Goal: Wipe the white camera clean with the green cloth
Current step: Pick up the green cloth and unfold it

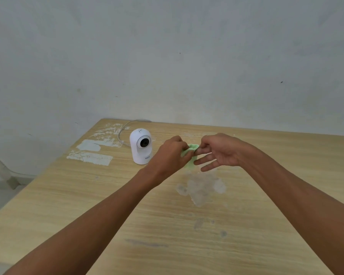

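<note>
The white camera stands upright on the wooden table, its dark lens facing me. Just right of it, both hands meet above the table around a small green cloth. My left hand is closed on the cloth's left part. My right hand pinches the cloth's top edge between thumb and forefinger, its other fingers spread. Most of the cloth is hidden between the hands. Neither hand touches the camera.
A thin white cable runs from behind the camera to the table's far edge. White paint patches mark the tabletop left of the camera, and a pale smear lies below the hands. A grey wall stands behind.
</note>
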Action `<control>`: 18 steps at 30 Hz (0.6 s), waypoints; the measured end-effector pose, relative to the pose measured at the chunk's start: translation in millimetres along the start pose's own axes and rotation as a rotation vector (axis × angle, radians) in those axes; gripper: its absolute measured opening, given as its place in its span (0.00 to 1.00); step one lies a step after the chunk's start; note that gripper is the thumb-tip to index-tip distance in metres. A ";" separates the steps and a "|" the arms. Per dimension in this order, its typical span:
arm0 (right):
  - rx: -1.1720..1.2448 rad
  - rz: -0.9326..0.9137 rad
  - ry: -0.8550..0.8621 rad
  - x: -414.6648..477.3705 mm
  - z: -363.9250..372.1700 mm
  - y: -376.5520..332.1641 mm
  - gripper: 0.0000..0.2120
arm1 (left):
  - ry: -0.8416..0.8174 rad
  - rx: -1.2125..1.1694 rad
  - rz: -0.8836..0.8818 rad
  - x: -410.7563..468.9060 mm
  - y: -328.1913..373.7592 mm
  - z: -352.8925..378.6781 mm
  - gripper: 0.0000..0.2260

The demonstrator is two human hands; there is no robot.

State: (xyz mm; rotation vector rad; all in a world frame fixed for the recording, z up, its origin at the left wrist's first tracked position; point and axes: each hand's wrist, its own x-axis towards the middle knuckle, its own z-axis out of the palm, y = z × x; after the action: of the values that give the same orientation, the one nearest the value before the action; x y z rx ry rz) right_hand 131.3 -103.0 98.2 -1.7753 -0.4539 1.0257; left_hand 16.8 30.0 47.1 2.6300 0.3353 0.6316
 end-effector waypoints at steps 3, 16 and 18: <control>-0.106 -0.046 0.045 3.2 5.5 4.9 0.11 | 0.045 -0.040 -0.024 -2.8 -9.0 -5.9 0.13; -0.246 -0.690 0.263 38.2 86.9 56.8 0.11 | 0.093 -1.109 -0.502 -28.5 -49.1 -19.4 0.11; -0.193 -0.710 0.283 43.4 91.6 57.4 0.08 | 0.106 -1.057 -0.482 -33.7 -53.5 -20.7 0.10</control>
State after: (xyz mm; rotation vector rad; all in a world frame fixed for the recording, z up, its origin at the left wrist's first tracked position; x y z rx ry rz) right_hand 73.7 -45.5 14.9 -1.6890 -0.9367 0.2369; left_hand -29.6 73.5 27.4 1.4450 0.4756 0.5583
